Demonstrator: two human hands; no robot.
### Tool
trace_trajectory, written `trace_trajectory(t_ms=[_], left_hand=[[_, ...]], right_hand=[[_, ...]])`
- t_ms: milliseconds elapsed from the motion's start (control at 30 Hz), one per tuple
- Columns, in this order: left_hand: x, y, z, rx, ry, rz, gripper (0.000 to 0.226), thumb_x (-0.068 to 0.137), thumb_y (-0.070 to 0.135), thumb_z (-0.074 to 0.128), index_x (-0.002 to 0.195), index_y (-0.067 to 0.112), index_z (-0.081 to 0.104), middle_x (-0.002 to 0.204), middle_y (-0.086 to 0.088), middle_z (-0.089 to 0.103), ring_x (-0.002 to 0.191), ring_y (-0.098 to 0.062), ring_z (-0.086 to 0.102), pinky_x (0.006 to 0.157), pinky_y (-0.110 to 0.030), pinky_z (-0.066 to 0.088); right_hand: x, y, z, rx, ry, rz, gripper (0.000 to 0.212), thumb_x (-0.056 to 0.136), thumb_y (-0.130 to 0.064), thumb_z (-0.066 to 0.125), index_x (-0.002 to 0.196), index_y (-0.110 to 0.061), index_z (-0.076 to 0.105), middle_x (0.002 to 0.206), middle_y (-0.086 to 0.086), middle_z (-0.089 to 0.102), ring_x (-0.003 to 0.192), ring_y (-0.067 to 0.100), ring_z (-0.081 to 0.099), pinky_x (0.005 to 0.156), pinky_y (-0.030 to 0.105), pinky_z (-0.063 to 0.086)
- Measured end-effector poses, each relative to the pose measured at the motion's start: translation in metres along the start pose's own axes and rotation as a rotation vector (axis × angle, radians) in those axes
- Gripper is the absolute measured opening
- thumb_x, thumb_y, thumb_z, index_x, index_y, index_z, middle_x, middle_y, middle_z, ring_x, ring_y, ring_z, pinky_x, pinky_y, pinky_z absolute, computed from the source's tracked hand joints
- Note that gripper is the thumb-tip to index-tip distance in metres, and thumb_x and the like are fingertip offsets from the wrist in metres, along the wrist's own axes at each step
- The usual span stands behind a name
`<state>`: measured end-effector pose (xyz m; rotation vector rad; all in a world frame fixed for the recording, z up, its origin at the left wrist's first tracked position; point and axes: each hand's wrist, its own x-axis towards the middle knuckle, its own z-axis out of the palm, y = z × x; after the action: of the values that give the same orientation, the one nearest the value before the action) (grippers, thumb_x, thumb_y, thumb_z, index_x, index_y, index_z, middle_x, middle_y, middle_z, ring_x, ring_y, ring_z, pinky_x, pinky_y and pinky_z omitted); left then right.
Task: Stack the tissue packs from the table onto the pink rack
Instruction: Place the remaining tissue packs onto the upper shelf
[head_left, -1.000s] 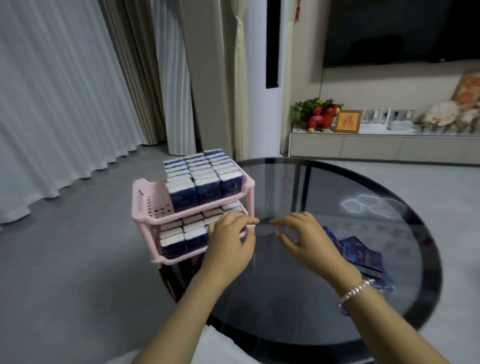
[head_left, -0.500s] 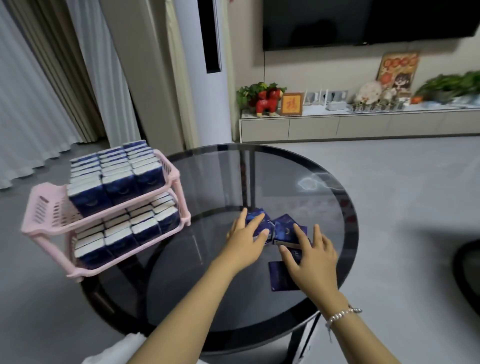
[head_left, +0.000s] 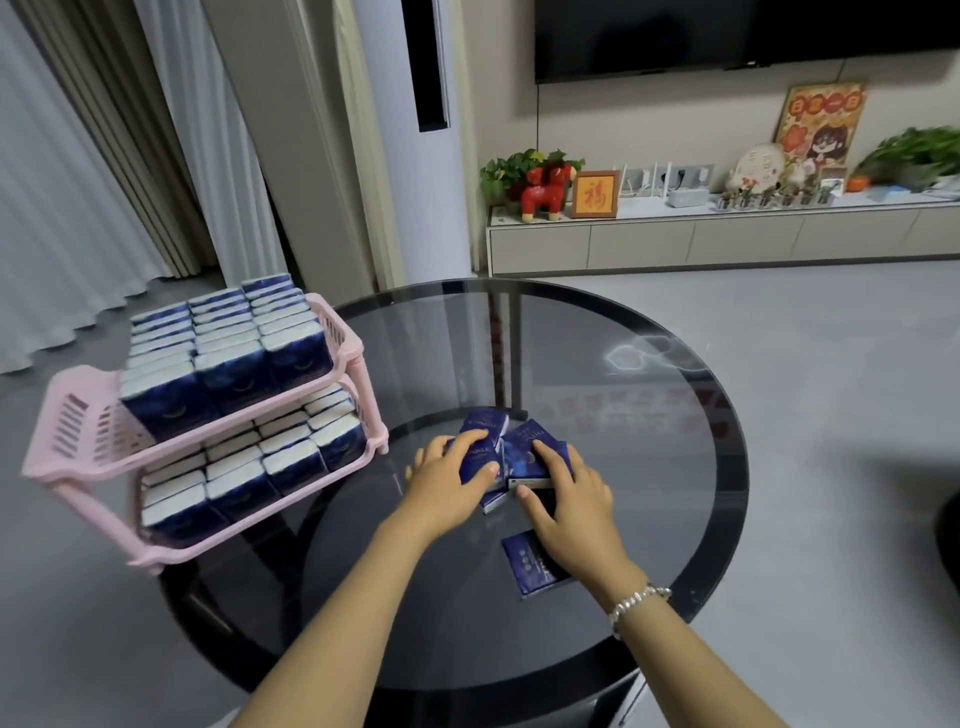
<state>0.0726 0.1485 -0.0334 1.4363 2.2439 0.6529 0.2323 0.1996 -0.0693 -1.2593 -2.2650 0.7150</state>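
A pink two-tier rack (head_left: 78, 415) stands at the left edge of the round black glass table (head_left: 649, 395), both tiers filled with rows of dark blue tissue packs (head_left: 228, 358). A small heap of loose blue packs (head_left: 485, 431) lies mid-table. My left hand (head_left: 449, 483) curls over the heap's left pack, thumb at its near edge. My right hand (head_left: 569, 501) presses on the right pack (head_left: 524, 452), fingers spread over it. One more pack (head_left: 530, 566) lies flat nearer to me, partly under my right wrist.
Beyond the table are a low TV cabinet (head_left: 727, 239) with a red horse figure, plants and frames, a white floor-standing air conditioner (head_left: 415, 145) and curtains on the left. Grey floor surrounds the table.
My hands left the rack's lower tier, moved right to the loose heap and closed onto its packs. My view swung right, so the rack sits farther left.
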Motion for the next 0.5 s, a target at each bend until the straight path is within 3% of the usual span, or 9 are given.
trace_trajectory(t_ms=[67, 200, 300, 400, 500], left_hand=[[-0.007, -0.009, -0.007, -0.012, 0.021, -0.037, 0.040, 0.093, 0.045, 0.047, 0.133, 0.041, 0.041, 0.140, -0.001, 0.037, 0.133, -0.023, 0.028, 0.110, -0.037, 0.020], [-0.023, -0.025, -0.011, -0.189, 0.114, -0.117, 0.039, 0.092, 0.039, 0.053, 0.130, 0.038, 0.044, 0.136, -0.002, 0.035, 0.129, -0.024, 0.036, 0.109, -0.036, 0.032], [-0.037, -0.031, -0.015, -0.377, 0.176, -0.132, 0.056, 0.090, 0.030, 0.061, 0.140, 0.034, 0.037, 0.141, 0.000, 0.029, 0.128, -0.016, 0.039, 0.100, -0.024, 0.032], [-0.044, -0.035, -0.018, -0.484, 0.214, -0.129, 0.073, 0.086, 0.021, 0.067, 0.147, 0.029, 0.028, 0.145, 0.002, 0.026, 0.119, -0.004, 0.037, 0.094, -0.017, 0.030], [-0.046, -0.038, -0.019, -0.590, 0.257, -0.151, 0.083, 0.082, 0.013, 0.072, 0.149, 0.027, 0.025, 0.147, 0.003, 0.029, 0.129, -0.011, 0.040, 0.098, -0.019, 0.032]], right_hand=[[0.002, -0.007, 0.008, 0.004, -0.036, -0.056, 0.077, 0.075, -0.070, 0.020, 0.143, -0.035, 0.028, 0.153, -0.001, 0.025, 0.135, 0.019, 0.028, 0.109, 0.034, 0.019], [0.006, -0.023, 0.021, 0.038, -0.094, -0.136, 0.060, 0.088, -0.057, 0.036, 0.143, -0.036, 0.028, 0.153, -0.004, 0.025, 0.134, 0.017, 0.029, 0.109, 0.033, 0.019], [0.005, -0.030, 0.026, 0.062, -0.108, -0.148, 0.055, 0.089, -0.055, 0.031, 0.141, -0.038, 0.033, 0.151, -0.007, 0.030, 0.132, 0.016, 0.033, 0.107, 0.033, 0.020], [0.008, -0.034, 0.025, 0.118, -0.056, -0.130, 0.042, 0.092, -0.052, 0.040, 0.130, -0.037, 0.049, 0.140, -0.013, 0.046, 0.121, 0.016, 0.047, 0.105, 0.036, 0.031], [0.019, -0.042, 0.015, 0.108, -0.057, -0.122, 0.036, 0.084, -0.049, 0.052, 0.116, -0.033, 0.055, 0.127, -0.013, 0.055, 0.123, 0.018, 0.042, 0.102, 0.035, 0.030]])
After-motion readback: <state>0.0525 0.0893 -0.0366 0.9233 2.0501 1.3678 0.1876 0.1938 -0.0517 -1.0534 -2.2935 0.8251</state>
